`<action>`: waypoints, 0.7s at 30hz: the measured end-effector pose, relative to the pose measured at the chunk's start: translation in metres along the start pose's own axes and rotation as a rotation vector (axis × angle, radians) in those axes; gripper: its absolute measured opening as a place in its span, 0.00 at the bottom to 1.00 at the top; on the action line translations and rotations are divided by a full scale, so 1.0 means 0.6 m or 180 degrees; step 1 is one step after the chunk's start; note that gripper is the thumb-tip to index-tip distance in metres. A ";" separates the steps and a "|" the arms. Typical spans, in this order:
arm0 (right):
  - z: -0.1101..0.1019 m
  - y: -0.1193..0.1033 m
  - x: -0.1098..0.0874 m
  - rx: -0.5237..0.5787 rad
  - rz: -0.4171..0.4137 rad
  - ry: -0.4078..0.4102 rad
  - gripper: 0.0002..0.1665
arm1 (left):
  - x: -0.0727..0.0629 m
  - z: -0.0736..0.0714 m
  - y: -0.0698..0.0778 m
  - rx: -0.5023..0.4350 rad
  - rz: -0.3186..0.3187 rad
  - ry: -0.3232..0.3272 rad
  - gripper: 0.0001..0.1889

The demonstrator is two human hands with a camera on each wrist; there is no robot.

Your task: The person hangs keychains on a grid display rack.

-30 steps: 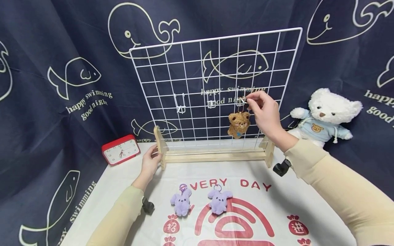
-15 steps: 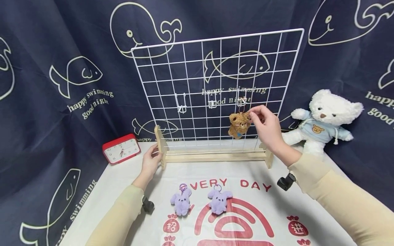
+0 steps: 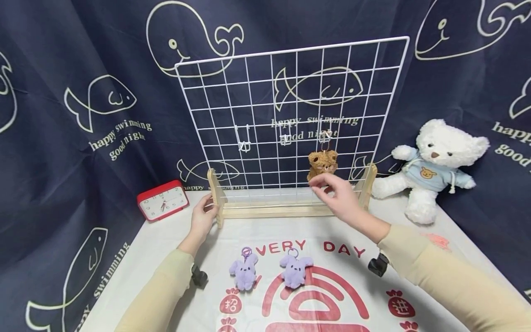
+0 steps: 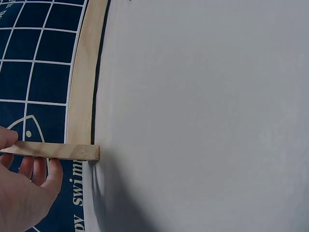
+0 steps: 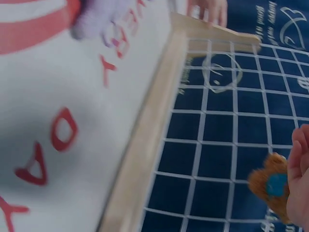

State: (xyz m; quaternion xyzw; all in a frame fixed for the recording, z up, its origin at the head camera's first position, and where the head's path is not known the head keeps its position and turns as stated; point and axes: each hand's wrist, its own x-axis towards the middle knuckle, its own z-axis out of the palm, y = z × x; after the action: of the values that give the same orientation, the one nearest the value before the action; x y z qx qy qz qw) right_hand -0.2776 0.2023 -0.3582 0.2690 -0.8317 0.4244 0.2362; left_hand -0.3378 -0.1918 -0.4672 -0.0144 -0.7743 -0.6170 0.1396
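In the head view, a brown bear plush keychain (image 3: 321, 162) hangs by its chain from the right-hand white hook (image 3: 325, 136) on a white wire grid (image 3: 290, 52). My right hand (image 3: 343, 199) is in front of the bear's lower body, fingers loosely bent and holding nothing. The right wrist view shows the bear's blue patch (image 5: 277, 184) beside that hand's fingers. My left hand (image 3: 202, 220) grips the left wooden upright (image 3: 215, 196) of the grid's stand; in the left wrist view, thumb above and fingers below pinch the wood (image 4: 72, 151).
Two purple plush keychains (image 3: 244, 273) lie on the white table mat before the stand's wooden crossbar (image 3: 286, 212). Two more hooks (image 3: 244, 146) are on the grid with nothing hanging from them. A red clock (image 3: 163, 203) stands left; a white teddy bear (image 3: 429, 173) sits right.
My right hand has let go at the hook, drawn back past the bear's ear and moved down and left in front of it. The bear stays hanging; my left hand has not moved.
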 end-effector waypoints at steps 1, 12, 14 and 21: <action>0.008 0.002 -0.004 0.0028 -0.0011 -0.0082 0.07 | 0.000 0.000 0.000 -0.0002 0.0005 0.0000 0.27; 0.078 0.030 -0.057 0.0159 -0.0008 -0.0685 0.07 | 0.000 -0.001 0.002 -0.0018 -0.0019 -0.0019 0.27; 0.087 0.035 -0.067 0.0155 0.0029 -0.0782 0.06 | 0.001 0.000 0.004 -0.0022 -0.0026 -0.0017 0.27; 0.114 0.055 -0.099 0.0255 0.0195 -0.1217 0.07 | 0.000 0.000 0.003 -0.0012 -0.0007 -0.0006 0.26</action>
State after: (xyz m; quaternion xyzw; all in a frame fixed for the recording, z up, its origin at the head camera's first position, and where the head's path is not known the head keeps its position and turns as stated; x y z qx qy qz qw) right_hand -0.2661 0.1761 -0.4502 0.3284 -0.8516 0.4054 0.0501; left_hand -0.3372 -0.1910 -0.4653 -0.0144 -0.7733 -0.6186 0.1381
